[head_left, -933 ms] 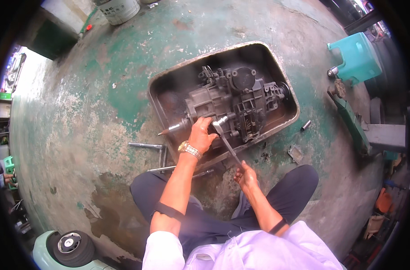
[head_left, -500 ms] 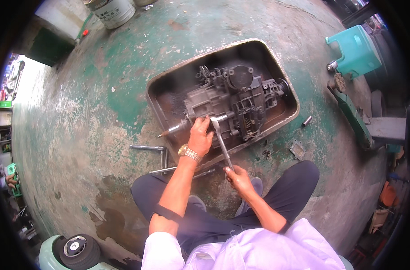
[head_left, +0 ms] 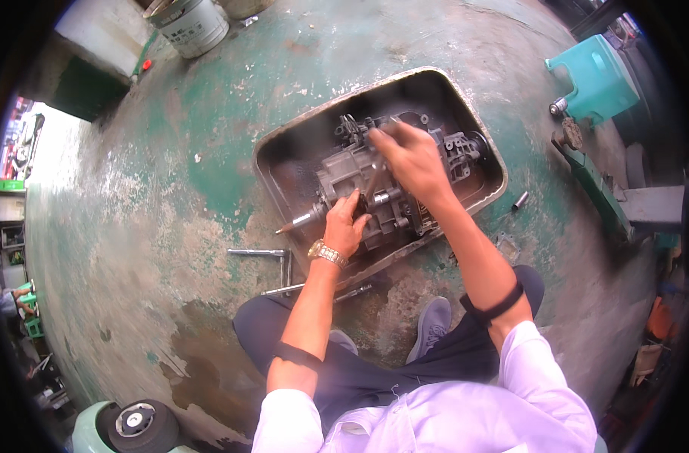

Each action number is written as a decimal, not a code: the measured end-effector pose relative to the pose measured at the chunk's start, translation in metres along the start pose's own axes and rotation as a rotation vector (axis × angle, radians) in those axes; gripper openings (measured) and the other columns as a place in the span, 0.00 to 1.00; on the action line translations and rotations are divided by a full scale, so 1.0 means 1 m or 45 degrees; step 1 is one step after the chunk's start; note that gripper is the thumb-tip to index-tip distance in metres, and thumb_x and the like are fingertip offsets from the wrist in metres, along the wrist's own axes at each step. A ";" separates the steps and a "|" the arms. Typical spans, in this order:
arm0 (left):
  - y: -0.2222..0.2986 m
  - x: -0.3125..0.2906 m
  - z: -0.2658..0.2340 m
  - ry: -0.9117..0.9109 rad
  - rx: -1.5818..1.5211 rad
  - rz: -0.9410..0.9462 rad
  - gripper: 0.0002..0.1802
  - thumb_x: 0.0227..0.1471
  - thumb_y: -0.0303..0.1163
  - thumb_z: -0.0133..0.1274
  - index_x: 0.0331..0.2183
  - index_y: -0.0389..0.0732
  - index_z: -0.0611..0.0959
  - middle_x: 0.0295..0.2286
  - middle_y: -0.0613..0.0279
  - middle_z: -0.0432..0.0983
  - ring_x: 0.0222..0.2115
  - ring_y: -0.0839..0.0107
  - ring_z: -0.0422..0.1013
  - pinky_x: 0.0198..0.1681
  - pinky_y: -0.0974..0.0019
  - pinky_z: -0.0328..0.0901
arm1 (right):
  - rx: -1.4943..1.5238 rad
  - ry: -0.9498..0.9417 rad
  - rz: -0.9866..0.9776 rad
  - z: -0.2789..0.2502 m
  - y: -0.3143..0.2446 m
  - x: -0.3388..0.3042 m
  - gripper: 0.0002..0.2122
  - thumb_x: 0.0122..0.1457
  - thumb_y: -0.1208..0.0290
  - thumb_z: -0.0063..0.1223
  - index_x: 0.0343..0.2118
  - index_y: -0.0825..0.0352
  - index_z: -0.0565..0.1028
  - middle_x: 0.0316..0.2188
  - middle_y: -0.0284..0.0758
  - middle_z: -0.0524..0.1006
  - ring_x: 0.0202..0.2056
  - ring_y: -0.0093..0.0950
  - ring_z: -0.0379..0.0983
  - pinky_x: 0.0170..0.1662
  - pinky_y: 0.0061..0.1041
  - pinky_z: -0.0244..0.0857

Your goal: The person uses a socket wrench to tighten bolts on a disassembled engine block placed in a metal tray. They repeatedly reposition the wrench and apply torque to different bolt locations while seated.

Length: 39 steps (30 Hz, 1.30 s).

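Observation:
A grey metal gearbox [head_left: 343, 167] lies in a worn rectangular tray [head_left: 264, 142] in front of me, its shaft [head_left: 305, 219] pointing left. On the gearbox's near side is a ratchet wrench [head_left: 374, 181], with a shiny socket [head_left: 383, 197] reaching right from its head. My left hand [head_left: 344, 228], wearing a metal-band watch, holds the wrench head between thumb and fingers. My right hand [head_left: 415, 161], smeared by motion, is closed round the far end of the handle, above the gearbox. That hand and forearm hide part of the gearbox's right half.
On the floor near the tray lie a cranked steel bar [head_left: 258, 252], another bar [head_left: 353, 293], a loose socket [head_left: 520, 201] and a flat metal plate [head_left: 508, 244]. A teal stool [head_left: 603, 81] and green metal frame [head_left: 595, 181] stand right. A white bucket [head_left: 187, 30] stands far left.
My right hand has swung the wrench handle from pointing toward me to pointing away, over the gearbox. My left hand has stayed at the wrench head. The view has shifted slightly.

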<state>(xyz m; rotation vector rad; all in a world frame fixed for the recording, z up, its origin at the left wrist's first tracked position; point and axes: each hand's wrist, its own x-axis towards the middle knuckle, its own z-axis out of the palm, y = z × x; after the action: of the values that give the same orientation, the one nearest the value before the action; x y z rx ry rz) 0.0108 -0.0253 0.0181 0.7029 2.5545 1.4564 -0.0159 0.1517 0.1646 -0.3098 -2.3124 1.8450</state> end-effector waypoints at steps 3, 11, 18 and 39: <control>-0.001 0.001 0.000 0.006 0.015 -0.005 0.32 0.43 0.24 0.65 0.52 0.32 0.74 0.34 0.46 0.74 0.34 0.48 0.72 0.39 0.57 0.68 | -0.416 0.036 0.172 0.028 0.005 0.065 0.17 0.57 0.56 0.58 0.35 0.68 0.80 0.24 0.36 0.79 0.26 0.23 0.75 0.32 0.27 0.67; -0.004 -0.002 0.001 -0.005 -0.109 -0.043 0.33 0.34 0.23 0.69 0.46 0.34 0.78 0.33 0.50 0.74 0.35 0.53 0.74 0.40 0.59 0.69 | -0.461 -0.020 -0.169 0.023 -0.016 0.005 0.11 0.55 0.65 0.59 0.29 0.71 0.79 0.19 0.42 0.76 0.20 0.29 0.74 0.26 0.29 0.65; 0.005 -0.005 0.003 0.011 0.011 0.062 0.30 0.35 0.18 0.63 0.46 0.33 0.78 0.35 0.50 0.72 0.36 0.51 0.73 0.40 0.58 0.69 | -0.353 0.069 0.140 -0.038 -0.007 -0.179 0.03 0.59 0.77 0.53 0.33 0.69 0.77 0.20 0.38 0.78 0.19 0.26 0.74 0.23 0.23 0.66; 0.004 -0.004 -0.009 -0.073 0.099 0.086 0.33 0.36 0.22 0.67 0.49 0.33 0.77 0.36 0.51 0.73 0.37 0.55 0.74 0.38 0.61 0.70 | -0.631 -0.376 0.751 -0.038 0.052 -0.223 0.15 0.59 0.67 0.52 0.46 0.71 0.74 0.25 0.44 0.79 0.29 0.37 0.78 0.36 0.35 0.69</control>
<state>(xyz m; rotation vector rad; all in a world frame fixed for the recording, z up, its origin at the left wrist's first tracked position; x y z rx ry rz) 0.0127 -0.0328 0.0260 0.8376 2.5801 1.3416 0.2123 0.1397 0.1220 -0.9264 -3.1326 1.5591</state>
